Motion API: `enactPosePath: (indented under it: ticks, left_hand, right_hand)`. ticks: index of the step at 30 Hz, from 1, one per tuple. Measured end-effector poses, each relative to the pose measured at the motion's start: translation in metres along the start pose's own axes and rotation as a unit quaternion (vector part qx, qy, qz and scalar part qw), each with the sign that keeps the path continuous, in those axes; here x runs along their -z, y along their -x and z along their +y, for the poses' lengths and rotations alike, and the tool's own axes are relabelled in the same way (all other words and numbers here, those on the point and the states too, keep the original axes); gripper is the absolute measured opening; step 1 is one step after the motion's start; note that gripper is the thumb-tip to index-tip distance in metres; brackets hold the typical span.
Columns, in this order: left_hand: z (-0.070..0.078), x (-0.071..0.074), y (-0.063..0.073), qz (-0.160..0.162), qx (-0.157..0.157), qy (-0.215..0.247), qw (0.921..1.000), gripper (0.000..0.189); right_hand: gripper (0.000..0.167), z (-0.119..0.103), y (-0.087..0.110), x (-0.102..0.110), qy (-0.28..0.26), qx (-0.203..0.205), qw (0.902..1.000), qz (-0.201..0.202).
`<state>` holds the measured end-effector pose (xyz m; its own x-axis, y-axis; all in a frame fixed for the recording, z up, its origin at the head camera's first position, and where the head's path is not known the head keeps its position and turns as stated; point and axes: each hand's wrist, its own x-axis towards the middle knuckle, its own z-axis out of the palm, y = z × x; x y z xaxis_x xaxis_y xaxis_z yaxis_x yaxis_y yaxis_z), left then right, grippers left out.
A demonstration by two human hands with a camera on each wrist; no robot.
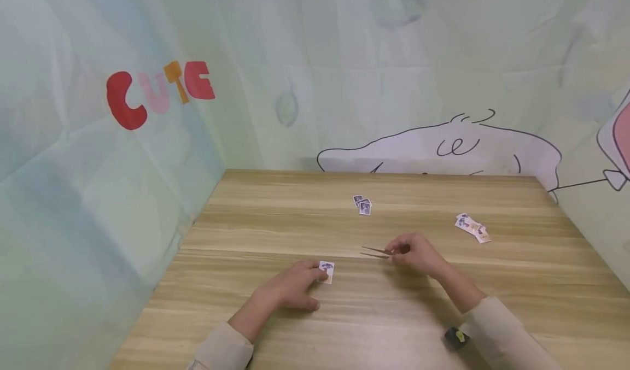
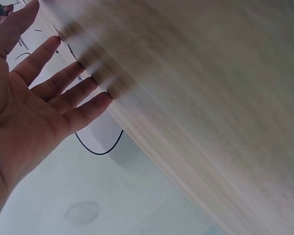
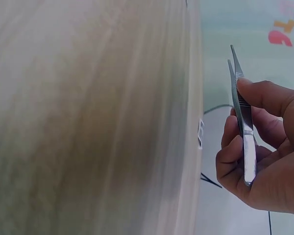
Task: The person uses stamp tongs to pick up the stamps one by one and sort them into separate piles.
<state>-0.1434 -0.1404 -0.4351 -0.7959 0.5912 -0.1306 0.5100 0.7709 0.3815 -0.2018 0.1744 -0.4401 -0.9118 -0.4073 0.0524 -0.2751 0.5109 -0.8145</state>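
My left hand (image 1: 295,287) lies low over the table with its fingers spread, fingertips on a small printed card (image 1: 327,270). In the left wrist view that hand (image 2: 39,93) shows its palm, and its fingers reach to the wooden surface. To the right, my right hand (image 1: 415,254) holds metal tweezers (image 1: 376,252) with the tips pointing left toward the card. The right wrist view shows the tweezers (image 3: 243,122) pinched between thumb and fingers, their tips slightly apart with nothing between them.
A few dark-printed cards (image 1: 363,205) overlap at the back middle of the wooden table (image 1: 275,211). Another overlapping group of cards (image 1: 473,228) lies at the right. A small black object (image 1: 456,338) with a yellow-green mark sits beside the right sleeve. Printed cloth walls surround the table.
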Motion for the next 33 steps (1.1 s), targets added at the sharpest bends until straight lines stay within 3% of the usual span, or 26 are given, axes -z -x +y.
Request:
enactPosePath:
  ticks: [8, 21, 33]
  left_hand:
    - [-0.002, 0.0, 0.002, 0.001, -0.002, 0.003, 1.0, 0.055]
    - [0.001, 0.002, 0.006, -0.002, -0.009, 0.0, 1.0, 0.054]
    - [0.003, 0.0, 0.005, -0.012, -0.008, -0.005, 0.9999, 0.049]
  right_hand:
    - [0.017, 0.0, -0.004, -0.015, 0.02, 0.031, 0.999, -0.025]
    - [0.012, -0.014, -0.011, -0.033, 0.025, 0.034, 0.9961, -0.078]
    - [0.011, -0.02, -0.02, -0.046, 0.065, 0.057, 0.9931, -0.079]
